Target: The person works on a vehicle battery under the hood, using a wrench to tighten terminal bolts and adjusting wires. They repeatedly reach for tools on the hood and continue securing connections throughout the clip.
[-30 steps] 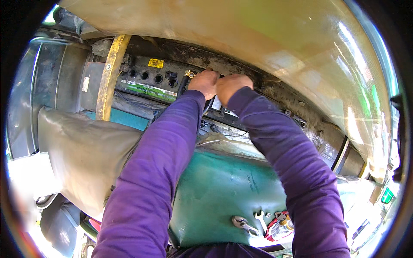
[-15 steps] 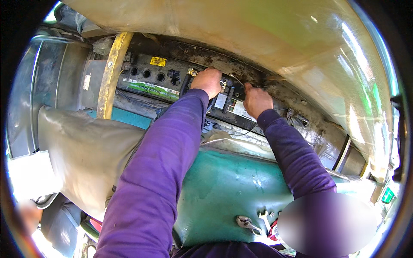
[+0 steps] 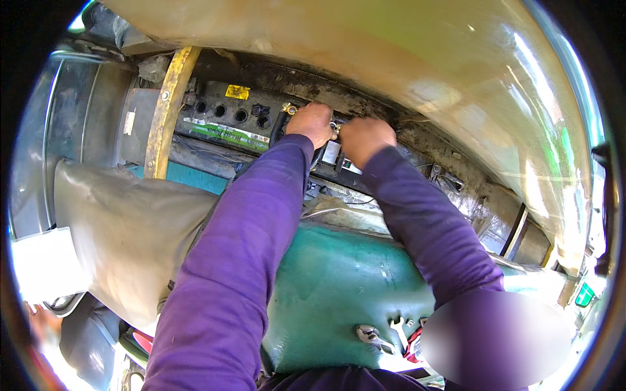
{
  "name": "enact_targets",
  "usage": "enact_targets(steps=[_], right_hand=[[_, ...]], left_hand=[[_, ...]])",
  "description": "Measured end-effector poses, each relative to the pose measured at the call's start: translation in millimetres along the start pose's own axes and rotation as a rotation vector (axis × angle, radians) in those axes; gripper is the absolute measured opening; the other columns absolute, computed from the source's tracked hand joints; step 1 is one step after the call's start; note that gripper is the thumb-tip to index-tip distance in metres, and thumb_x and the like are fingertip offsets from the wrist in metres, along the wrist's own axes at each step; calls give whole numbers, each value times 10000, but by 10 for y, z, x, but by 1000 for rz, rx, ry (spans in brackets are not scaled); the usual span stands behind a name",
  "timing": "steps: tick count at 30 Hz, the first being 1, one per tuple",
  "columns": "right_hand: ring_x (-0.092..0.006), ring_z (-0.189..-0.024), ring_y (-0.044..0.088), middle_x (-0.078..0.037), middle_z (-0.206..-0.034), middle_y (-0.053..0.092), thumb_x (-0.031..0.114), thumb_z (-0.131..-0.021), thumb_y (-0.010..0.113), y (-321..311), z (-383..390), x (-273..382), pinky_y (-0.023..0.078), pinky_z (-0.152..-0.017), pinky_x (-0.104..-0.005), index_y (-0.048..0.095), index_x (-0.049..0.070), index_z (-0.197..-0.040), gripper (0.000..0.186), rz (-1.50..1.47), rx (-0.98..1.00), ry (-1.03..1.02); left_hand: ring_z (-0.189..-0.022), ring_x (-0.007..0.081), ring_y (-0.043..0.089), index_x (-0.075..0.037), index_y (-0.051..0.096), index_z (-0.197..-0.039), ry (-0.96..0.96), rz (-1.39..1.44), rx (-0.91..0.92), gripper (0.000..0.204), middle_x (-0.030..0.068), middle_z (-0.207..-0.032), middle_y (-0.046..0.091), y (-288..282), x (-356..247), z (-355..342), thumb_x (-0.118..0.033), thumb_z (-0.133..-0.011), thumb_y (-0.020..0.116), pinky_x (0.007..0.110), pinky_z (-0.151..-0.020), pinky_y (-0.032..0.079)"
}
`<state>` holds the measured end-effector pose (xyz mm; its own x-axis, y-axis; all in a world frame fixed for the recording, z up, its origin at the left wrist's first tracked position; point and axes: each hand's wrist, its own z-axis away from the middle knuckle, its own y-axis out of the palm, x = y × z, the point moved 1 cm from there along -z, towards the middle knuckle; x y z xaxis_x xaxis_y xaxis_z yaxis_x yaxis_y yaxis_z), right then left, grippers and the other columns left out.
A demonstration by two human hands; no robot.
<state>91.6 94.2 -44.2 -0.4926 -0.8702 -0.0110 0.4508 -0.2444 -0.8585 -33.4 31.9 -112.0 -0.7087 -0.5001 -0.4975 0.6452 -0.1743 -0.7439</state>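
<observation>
Both my arms, in purple sleeves, reach up and forward into the dark bay under the raised yellowish hood (image 3: 404,72). My left hand (image 3: 312,122) is curled over the near right end of the black battery (image 3: 228,114), its fingers closed around something at the terminal (image 3: 287,108), where a bit of brass-coloured metal shows just beside my knuckles. What exactly those fingers grip I cannot tell, since the back of the hand hides it. My right hand (image 3: 365,137) sits just to the right, almost touching the left one, fingers also bent shut; a small shiny metal piece (image 3: 336,128) shows between the two hands, and whether my right fingers clamp it or only press on it I cannot tell.

The battery lies across the back of the bay, with a row of round caps along its top, a yellow sticker and a green strip on its front face. A worn yellow strap (image 3: 166,111) runs down over its left end. Below my arms is a teal metal panel (image 3: 339,287), and near its lower edge lie some wrenches (image 3: 372,335) with a red-handled tool (image 3: 413,342) beside them. A grey cover (image 3: 124,241) hangs to the left.
</observation>
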Motion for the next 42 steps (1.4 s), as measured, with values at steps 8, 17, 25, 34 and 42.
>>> enact_targets(steps=[8, 17, 25, 34, 42], right_hand=[[-397, -914, 725, -226, -987, 736, 162, -904, 565, 561, 152, -550, 579, -806, -534, 658, 91, -1185, 304, -228, -133, 94], [-334, -1021, 745, -153, -1084, 772, 132, -893, 602, -246, -277, 47, 602, -823, -453, 797, 73, -1012, 236, -4, 48, 11], [-406, -1027, 710, -237, -1050, 736, 127, -905, 539, 427, 140, -422, 568, -895, -496, 634, 17, -1218, 345, -185, -41, 103], [-428, -756, 629, -251, -839, 642, 199, -1014, 584, -406, 1339, -611, 472, -658, -531, 579, -1, -1114, 224, -391, -342, -120], [-270, -746, 639, -77, -874, 609, 173, -779, 790, -603, 3393, 24, 510, -624, -389, 691, 84, -1001, 259, -574, -130, -197]], left_hand=[[-1060, 407, 693, 5, 753, -1051, -9, -32, -22, 432, 258, -1082, 723, 12, 4, -13, -284, -753, 871, 465, -946, 540], [-1103, 413, 691, 10, 759, -1076, -14, 9, -51, 314, 277, -1126, 710, 2, -2, -23, -166, -818, 732, 475, -970, 551], [-1097, 417, 691, -24, 768, -1073, -23, -42, 32, 288, 263, -1147, 709, -22, -8, -23, -134, -808, 738, 464, -986, 543], [-1142, 387, 680, -21, 749, -1132, -18, -44, 75, 372, 232, -1193, 710, -56, -17, -41, -170, -796, 800, 453, -1009, 533], [-1094, 390, 686, -4, 741, -1114, -7, -15, 54, 502, 236, -1134, 722, -80, -32, -19, -298, -737, 895, 450, -963, 535]])
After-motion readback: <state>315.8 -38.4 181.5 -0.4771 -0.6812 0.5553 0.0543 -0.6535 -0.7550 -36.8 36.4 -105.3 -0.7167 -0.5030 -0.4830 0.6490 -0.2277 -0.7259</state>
